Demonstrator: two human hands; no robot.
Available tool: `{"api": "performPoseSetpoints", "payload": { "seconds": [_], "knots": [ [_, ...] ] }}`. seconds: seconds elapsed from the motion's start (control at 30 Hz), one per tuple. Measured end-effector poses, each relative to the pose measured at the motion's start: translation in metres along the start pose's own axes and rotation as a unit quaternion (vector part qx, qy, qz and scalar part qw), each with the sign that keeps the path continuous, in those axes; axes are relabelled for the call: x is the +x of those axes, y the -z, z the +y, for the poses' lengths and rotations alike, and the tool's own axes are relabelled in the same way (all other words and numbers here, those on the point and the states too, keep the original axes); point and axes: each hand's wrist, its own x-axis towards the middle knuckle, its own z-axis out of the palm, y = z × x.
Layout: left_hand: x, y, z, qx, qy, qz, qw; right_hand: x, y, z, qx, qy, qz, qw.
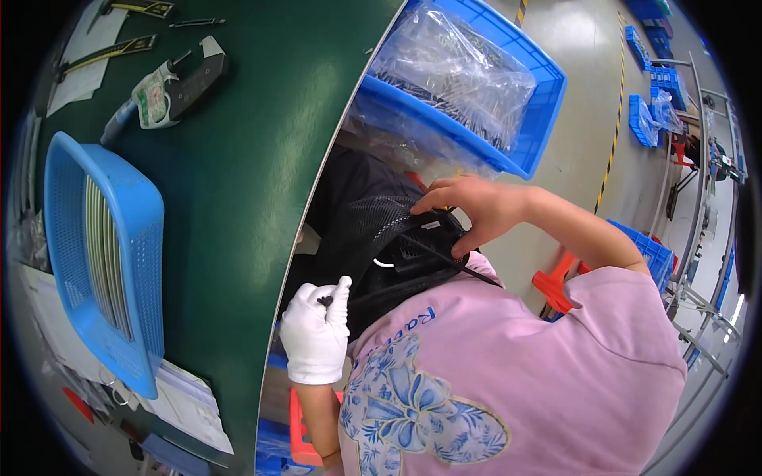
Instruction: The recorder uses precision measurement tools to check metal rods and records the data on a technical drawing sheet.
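The left grip (317, 333), in a white glove, pinches a small black screw (325, 300). To its right, the bare right grip (468, 210) holds a black device (421, 250).

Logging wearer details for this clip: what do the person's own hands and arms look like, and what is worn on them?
The left hand wears a white fabric glove that ends at the wrist; the forearm below it is bare. The right hand is bare, with no glove, and its forearm is uncovered up to a short pink sleeve. The pink shirt carries a blue floral print. No watch or rings are visible.
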Motion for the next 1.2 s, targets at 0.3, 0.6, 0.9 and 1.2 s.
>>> {"api": "performPoseSetpoints", "payload": {
  "seconds": [0.3, 0.6, 0.9, 1.2],
  "knots": [
    [0.026, -0.022, 0.030, -0.214, -0.044, -0.084, 0.972, 0.017, -0.001, -0.038, 0.078, 0.040, 0.033, 0.996],
    [0.026, -0.017, 0.024, -0.112, -0.114, -0.023, 0.987, 0.043, -0.023, -0.047, 0.019, 0.024, 0.114, 0.993],
    [0.011, -0.028, -0.002, 0.061, -0.241, 0.015, 0.968, 0.025, 0.001, -0.060, -0.083, -0.165, 0.064, 0.981],
    [-0.007, -0.023, -0.009, 0.046, -0.278, 0.019, 0.959, -0.031, -0.031, -0.026, 0.021, -0.233, 0.133, 0.963]
  ]
}}
